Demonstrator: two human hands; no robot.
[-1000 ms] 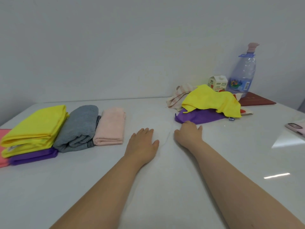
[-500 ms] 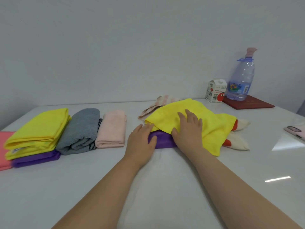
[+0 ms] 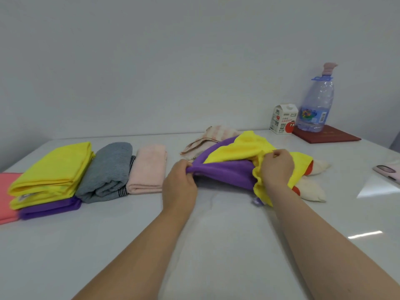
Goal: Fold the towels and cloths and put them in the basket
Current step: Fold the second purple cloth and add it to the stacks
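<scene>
Left hand (image 3: pixel 179 185): fingers curled together, pinching the left end of the purple cloth (image 3: pixel 223 172) and lifting that edge off the table (image 3: pixel 216 245).
Right hand (image 3: pixel 277 169): fingers curled and clamped on a bunch of the yellow cloth (image 3: pixel 238 148). Cannot tell whether it also has the purple cloth's right end, as the yellow fabric covers it there.

Position of the work: the purple cloth is stretched between the two hands, mid-table, slightly right of centre. The yellow cloth lies on top of it and hangs down over its right side.

In the way: a striped cloth (image 3: pixel 213 135) lies loose just behind the pile, touching it. A white cloth with red patches (image 3: pixel 313 187) pokes out from under the yellow cloth on the right.

Left side, a row of folded pieces lying side by side:
- pale pink towel (image 3: pixel 149 167), just beside the left hand
- grey towel (image 3: pixel 108 169), with a striped edge
- folded yellow cloths (image 3: pixel 54 169) stacked on a folded purple one (image 3: pixel 49 207)
- coral cloth (image 3: pixel 6 195), cut off by the picture edge

Far right corner, well apart from the hands: a juice carton (image 3: pixel 282 121) beside a water bottle (image 3: pixel 316 105) — the bottle stands on a dark red book (image 3: pixel 329 136). A phone (image 3: pixel 387 171) lies at the right edge.
</scene>
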